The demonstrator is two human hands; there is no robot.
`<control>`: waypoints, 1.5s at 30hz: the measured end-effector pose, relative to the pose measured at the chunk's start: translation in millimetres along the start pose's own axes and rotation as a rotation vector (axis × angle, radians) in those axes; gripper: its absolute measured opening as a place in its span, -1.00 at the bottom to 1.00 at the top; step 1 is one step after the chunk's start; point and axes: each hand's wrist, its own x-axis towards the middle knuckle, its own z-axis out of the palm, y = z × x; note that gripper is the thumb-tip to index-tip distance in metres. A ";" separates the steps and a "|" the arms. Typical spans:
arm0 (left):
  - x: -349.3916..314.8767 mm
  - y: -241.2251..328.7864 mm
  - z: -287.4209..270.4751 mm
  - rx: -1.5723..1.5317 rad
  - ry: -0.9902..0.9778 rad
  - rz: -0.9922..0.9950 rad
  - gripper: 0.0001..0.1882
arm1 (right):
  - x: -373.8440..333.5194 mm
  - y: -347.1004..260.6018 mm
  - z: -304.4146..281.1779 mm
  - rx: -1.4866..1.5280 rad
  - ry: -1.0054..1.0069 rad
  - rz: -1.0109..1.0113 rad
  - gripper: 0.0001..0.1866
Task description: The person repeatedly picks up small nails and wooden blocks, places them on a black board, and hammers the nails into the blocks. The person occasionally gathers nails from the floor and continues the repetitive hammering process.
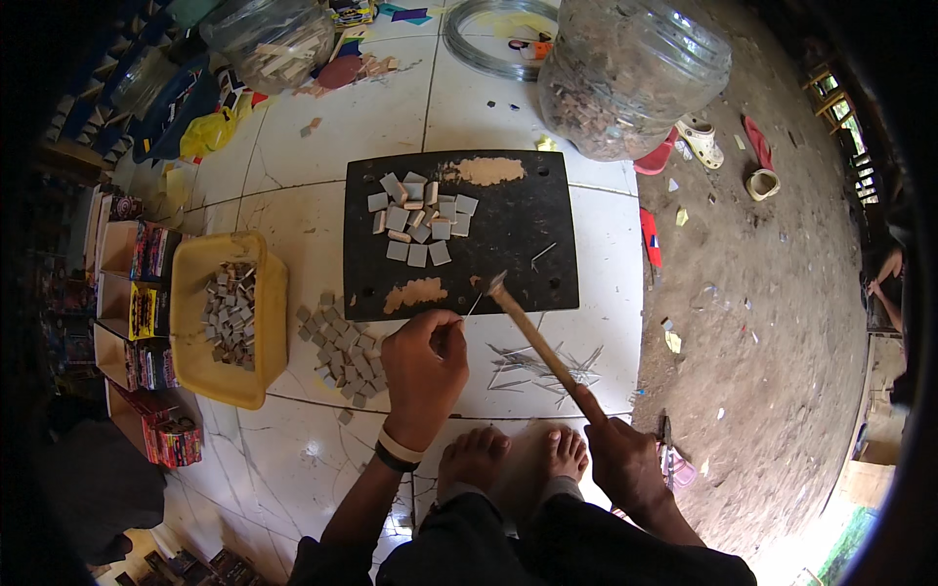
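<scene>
Pinched in the fingers of my left hand (425,366) is a thin metal wire piece (476,304), its tip reaching over the near edge of a black board (518,220). Closed round the wooden handle of a hammer (539,344), my right hand (627,464) is at lower right. The hammer's small head is over the board's near edge, just right of the wire. Several small grey square pieces (417,254) with wood-coloured edges lie grouped on the board's left half. A couple of short wire bits (543,256) rest farther right on it.
Cut wire lengths (547,371) lie between my hands. Loose squares (342,354) are heaped left of my left hand, beside a yellow tub (277,322) holding more. Small boxes (147,332) stand farther left. A large clear jar (625,83) and a wire coil (479,66) are behind the board.
</scene>
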 end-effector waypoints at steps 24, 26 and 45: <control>7.3 4.3 -6.0 -0.047 -0.067 -0.108 -0.90 | 4.1 4.8 5.8 -0.040 0.000 -0.026 -0.18; 7.0 4.5 -6.1 -0.067 -0.078 -0.140 -0.90 | 0.2 1.6 3.9 -0.037 0.051 -0.081 -0.23; 5.4 -5.1 -2.6 -0.124 -0.062 -0.104 -0.88 | 25.6 12.3 5.3 0.127 0.076 0.032 -0.18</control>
